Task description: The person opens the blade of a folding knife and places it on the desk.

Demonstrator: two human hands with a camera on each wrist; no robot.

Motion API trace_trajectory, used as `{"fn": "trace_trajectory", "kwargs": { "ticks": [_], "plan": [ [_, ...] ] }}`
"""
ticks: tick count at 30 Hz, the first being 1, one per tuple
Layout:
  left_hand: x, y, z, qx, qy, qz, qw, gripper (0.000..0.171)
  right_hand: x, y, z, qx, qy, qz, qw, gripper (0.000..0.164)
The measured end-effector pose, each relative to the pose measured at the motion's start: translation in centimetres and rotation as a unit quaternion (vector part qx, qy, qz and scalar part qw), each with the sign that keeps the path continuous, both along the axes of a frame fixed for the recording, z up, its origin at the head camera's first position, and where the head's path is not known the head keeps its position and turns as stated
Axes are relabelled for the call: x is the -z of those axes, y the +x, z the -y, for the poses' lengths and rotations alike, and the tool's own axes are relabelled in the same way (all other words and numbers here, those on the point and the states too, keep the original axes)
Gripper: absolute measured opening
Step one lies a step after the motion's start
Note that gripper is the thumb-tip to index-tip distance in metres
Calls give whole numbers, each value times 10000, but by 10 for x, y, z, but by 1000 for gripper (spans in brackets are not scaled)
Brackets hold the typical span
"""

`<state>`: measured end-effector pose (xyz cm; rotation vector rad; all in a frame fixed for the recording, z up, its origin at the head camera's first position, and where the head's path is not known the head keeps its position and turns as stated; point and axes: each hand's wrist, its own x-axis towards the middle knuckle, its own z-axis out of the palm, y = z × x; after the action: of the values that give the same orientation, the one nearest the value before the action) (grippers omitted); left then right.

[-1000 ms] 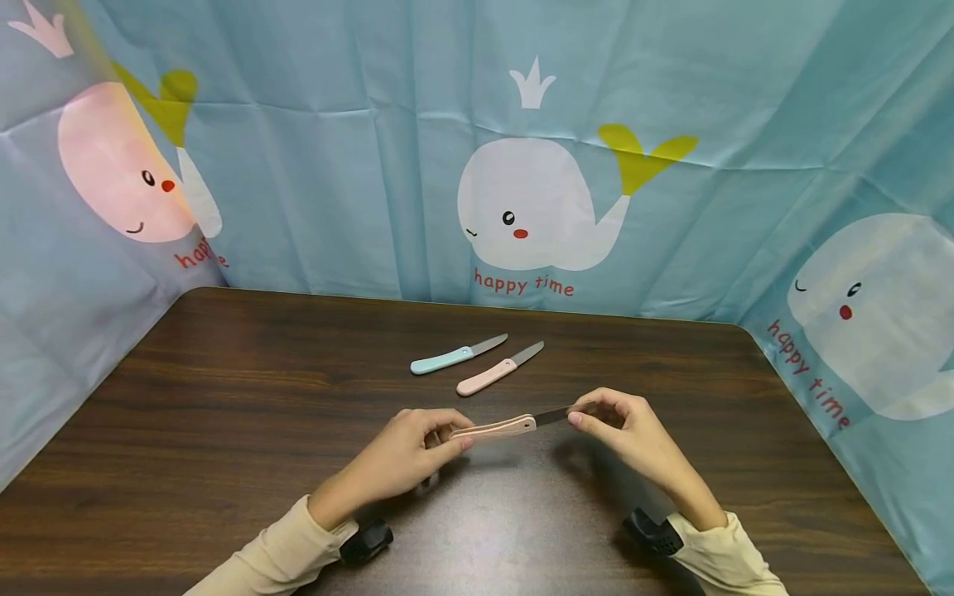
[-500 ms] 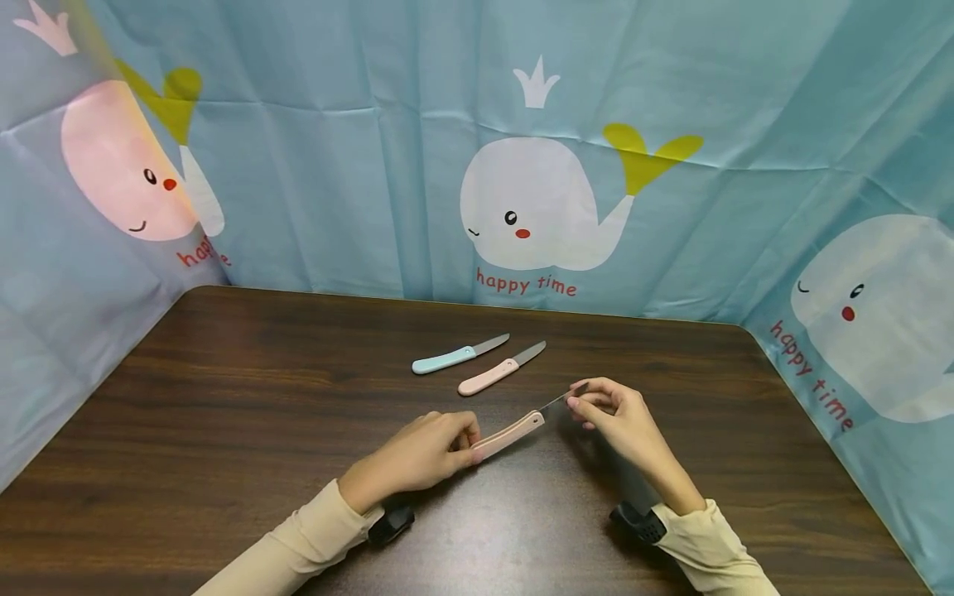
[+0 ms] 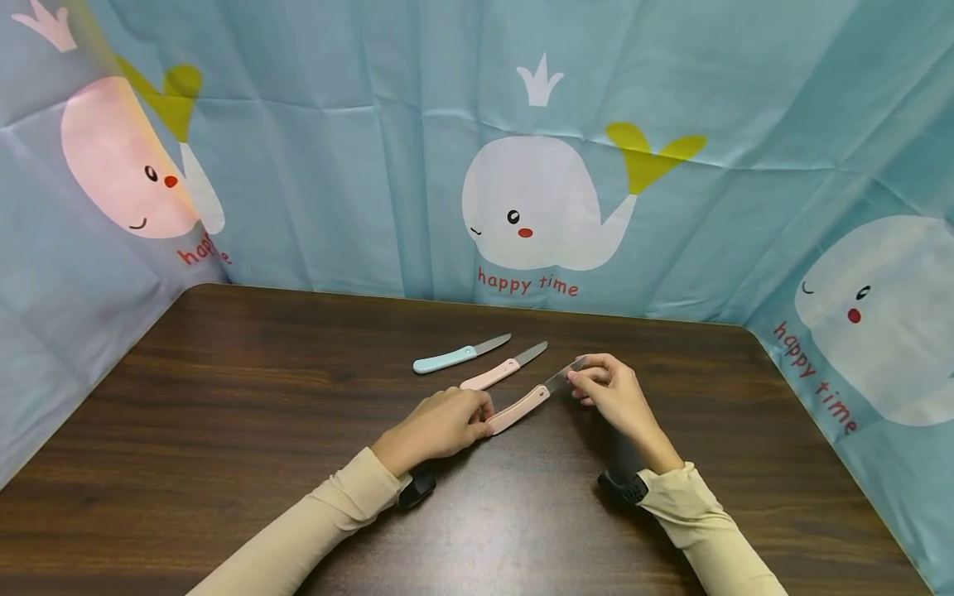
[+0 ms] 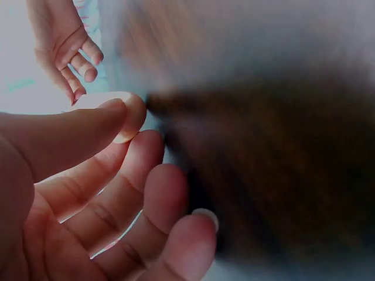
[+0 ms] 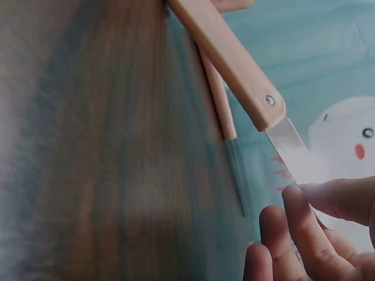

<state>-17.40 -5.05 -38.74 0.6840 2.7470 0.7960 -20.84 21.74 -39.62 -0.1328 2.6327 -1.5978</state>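
A folding knife (image 3: pixel 519 409) with a pink handle and its blade out is held between both hands, just in front of two other knives. My left hand (image 3: pixel 441 420) pinches the handle's rear end between thumb and fingers. Toward the tip, my right hand (image 3: pixel 613 397) pinches the metal blade (image 5: pixel 289 146). Behind lies a second pink folding knife (image 3: pixel 492 374), its handle end partly covered by my left hand. Farther back rests a light blue folding knife (image 3: pixel 447 359), blade out. All three blades point to the upper right in the head view.
The dark wood-grain table (image 3: pixel 246 397) extends around the knives. A light blue curtain (image 3: pixel 335 190) printed with whales stands along its back and sides. Each wrist carries a black camera, the left one (image 3: pixel 417 488) under a cream sleeve (image 3: pixel 313 521).
Both hands have carried the held knife away from the body, toward the other two knives, the left hand also moving right. Its blade has turned to angle more upward in view.
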Motion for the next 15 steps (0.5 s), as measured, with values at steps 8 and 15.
{"fn": "trace_trajectory", "kwargs": {
  "ticks": [8,15],
  "plan": [
    [3,-15,-2,-189,-37,-250,9995,9,5,-15,0,215,-170,213,9994,43],
    [5,-21,0,-221,182,-156,9995,11,6,-18,-1,220,-108,257,9994,48]
  ]
}}
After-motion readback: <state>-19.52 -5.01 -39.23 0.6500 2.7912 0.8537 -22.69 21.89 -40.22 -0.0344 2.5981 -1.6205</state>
